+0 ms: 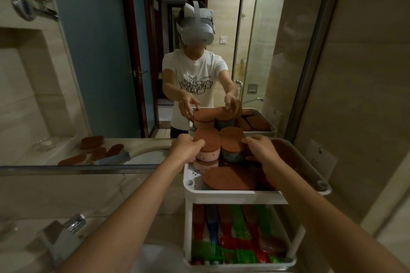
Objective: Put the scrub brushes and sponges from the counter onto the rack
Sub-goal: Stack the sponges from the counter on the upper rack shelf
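A white two-tier rack (235, 195) stands on the counter against the mirror. Its top tier holds several oval sponges with rust-brown scrub faces. At the back of that tier my left hand (188, 149) grips a pink-bodied sponge (207, 142) that tops a pink stack. My right hand (258, 147) grips a blue-bodied sponge (231, 143) beside it. Another brown-faced sponge (229, 178) lies flat at the front of the tier. The lower tier holds several red, green and blue scrub brushes (230, 244).
The mirror (111, 62) behind the rack reflects me, the rack and several sponges lying on the counter at the left. A chrome tap (66, 235) and the basin rim (155, 257) sit at the lower left. A tiled wall with a socket (319, 157) is close on the right.
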A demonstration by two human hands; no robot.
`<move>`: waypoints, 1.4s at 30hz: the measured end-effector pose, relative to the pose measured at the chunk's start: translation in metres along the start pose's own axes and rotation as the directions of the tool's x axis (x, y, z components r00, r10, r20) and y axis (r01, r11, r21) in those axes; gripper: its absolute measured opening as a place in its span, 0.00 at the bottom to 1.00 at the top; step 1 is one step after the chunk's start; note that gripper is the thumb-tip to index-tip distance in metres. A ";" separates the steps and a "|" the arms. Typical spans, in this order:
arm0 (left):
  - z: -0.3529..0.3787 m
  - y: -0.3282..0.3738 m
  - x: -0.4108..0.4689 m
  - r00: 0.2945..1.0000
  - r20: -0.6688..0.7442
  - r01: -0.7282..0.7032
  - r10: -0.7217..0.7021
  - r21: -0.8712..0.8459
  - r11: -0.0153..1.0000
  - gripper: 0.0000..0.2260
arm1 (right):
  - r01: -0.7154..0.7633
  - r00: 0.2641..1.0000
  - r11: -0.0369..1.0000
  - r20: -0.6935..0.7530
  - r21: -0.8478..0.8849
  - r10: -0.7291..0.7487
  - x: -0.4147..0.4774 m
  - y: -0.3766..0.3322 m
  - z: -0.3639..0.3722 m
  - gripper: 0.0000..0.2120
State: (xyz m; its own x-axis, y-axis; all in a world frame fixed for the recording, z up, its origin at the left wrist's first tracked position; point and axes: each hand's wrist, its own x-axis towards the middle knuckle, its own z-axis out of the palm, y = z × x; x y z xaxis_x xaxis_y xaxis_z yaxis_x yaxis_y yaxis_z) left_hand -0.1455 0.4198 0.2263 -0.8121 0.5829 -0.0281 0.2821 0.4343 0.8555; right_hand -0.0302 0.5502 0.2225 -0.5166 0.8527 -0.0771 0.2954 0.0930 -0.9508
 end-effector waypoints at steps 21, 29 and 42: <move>0.002 -0.002 -0.009 0.992 -0.041 -0.114 0.122 0.163 0.980 0.23 | 0.295 0.955 0.857 0.091 -0.423 -0.283 -0.012 0.005 0.001 0.23; 0.006 -0.001 -0.025 0.976 -0.151 -0.134 0.158 0.159 0.978 0.20 | 0.369 0.903 0.771 0.004 -0.519 -0.429 -0.025 0.012 0.002 0.21; 0.037 -0.021 -0.147 0.907 -0.324 -0.271 0.269 0.039 0.962 0.13 | 0.563 0.789 0.795 -0.141 -0.225 -0.598 -0.149 0.058 -0.005 0.07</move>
State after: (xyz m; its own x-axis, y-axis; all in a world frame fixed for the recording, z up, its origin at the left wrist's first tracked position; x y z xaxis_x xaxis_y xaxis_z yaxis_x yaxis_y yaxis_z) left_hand -0.0132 0.3507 0.1928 -0.8262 0.4231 0.3719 0.5115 0.2868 0.8100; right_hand 0.0674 0.4311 0.1800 -0.4712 0.6894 0.5503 0.1249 0.6697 -0.7320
